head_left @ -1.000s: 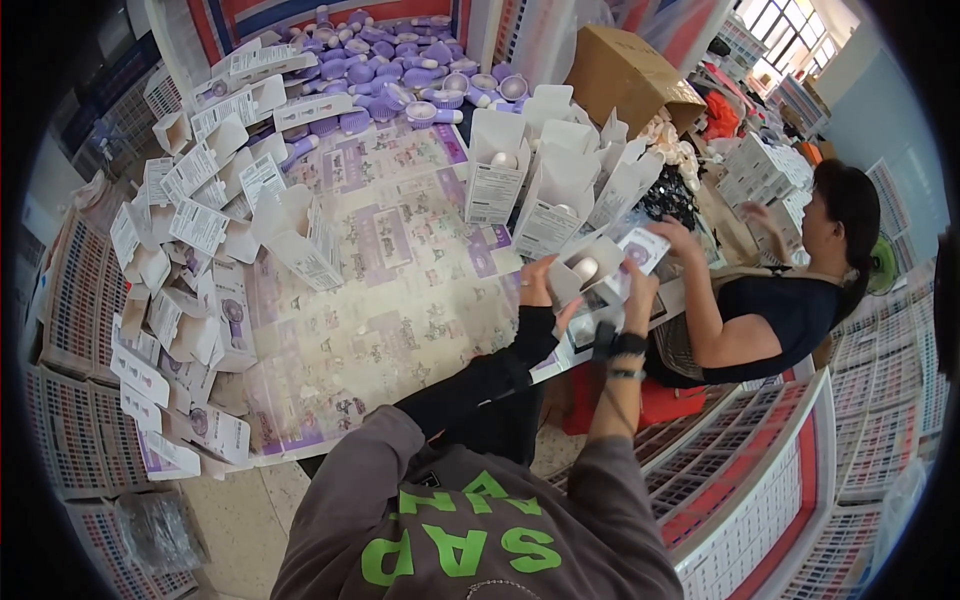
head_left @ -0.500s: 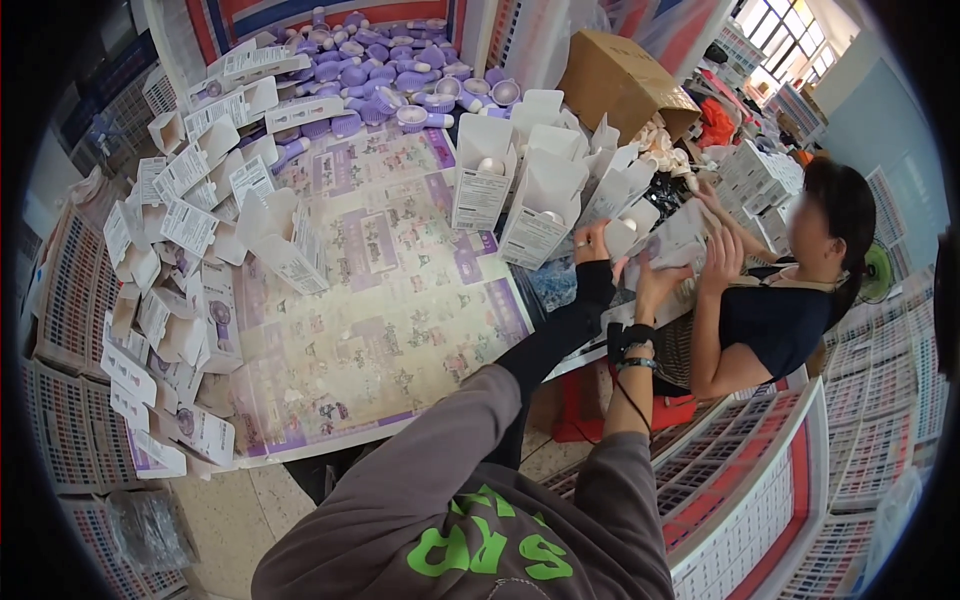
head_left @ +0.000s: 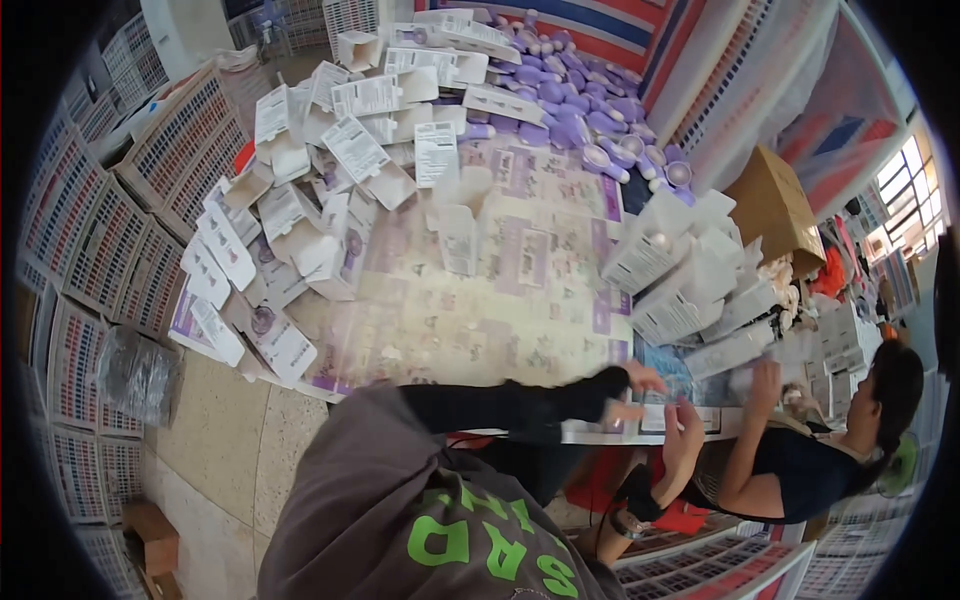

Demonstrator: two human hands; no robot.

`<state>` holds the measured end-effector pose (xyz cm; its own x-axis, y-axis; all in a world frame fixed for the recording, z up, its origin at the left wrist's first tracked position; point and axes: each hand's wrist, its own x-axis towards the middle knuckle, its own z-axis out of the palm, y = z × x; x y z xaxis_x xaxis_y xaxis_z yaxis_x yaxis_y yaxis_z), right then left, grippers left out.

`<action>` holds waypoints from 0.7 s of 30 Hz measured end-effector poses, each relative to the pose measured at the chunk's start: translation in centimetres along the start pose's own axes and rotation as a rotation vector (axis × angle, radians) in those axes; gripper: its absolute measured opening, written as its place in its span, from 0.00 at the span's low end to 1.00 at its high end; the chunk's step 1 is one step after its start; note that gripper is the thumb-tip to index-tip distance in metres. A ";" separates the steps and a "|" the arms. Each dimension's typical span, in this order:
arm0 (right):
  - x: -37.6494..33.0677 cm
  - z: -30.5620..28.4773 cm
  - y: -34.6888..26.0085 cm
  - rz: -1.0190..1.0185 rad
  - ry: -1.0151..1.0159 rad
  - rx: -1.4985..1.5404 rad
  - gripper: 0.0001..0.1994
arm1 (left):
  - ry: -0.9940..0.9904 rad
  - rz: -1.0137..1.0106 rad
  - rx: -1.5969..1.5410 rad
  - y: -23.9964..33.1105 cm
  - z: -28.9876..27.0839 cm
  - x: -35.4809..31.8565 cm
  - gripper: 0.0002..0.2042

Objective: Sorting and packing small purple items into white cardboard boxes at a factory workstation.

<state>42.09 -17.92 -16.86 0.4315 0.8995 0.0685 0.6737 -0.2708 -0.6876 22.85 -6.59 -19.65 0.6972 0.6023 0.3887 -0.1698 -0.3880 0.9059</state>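
Observation:
My left hand (head_left: 638, 384), in a black sleeve, reaches across to the near right edge of the table (head_left: 470, 340), which is covered with printed sheets. Blur hides whether it grips anything. My right hand (head_left: 684, 436), with a dark band on its wrist, is raised just below the table edge, fingers apart and nothing seen in it. Both hands are close to a flat white piece (head_left: 690, 418) lying on the table edge. Upright white cartons (head_left: 665, 265) stand just beyond them.
A seated person in a dark top (head_left: 800, 470) at the right lifts a hand (head_left: 765, 372) toward the cartons. Open white boxes (head_left: 290, 230) heap on the left, purple items (head_left: 570, 120) at the far end, a brown cardboard box (head_left: 775, 205) beside them. Stacked printed cases (head_left: 110, 220) line the floor.
The view has swung and tilted to the right. My hands have dropped from the white carton they held up down to the table's edge, and the carton is no longer in them.

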 end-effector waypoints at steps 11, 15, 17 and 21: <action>30.6 27.0 -20.2 -0.769 0.038 -0.015 0.35 | 1.287 -0.163 0.599 -1.9 -21.1 -9.8 0.52; 42.2 32.6 -18.3 0.005 -0.012 0.071 0.42 | 1.339 -0.075 0.313 -4.9 -22.1 -8.5 0.42; 39.8 37.4 -22.3 0.211 0.010 0.032 0.42 | 1.245 -0.277 0.360 -5.8 -23.7 -12.6 0.40; 42.4 37.0 -21.4 0.258 0.318 -0.203 0.30 | 0.842 -0.119 0.285 -2.0 -24.5 -15.5 0.37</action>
<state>23.74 38.69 -25.99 0.7422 0.6523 0.1535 0.6100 -0.5628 -0.5578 -4.74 1.97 -23.39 -0.0616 0.9185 0.3907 0.1287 -0.3809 0.9156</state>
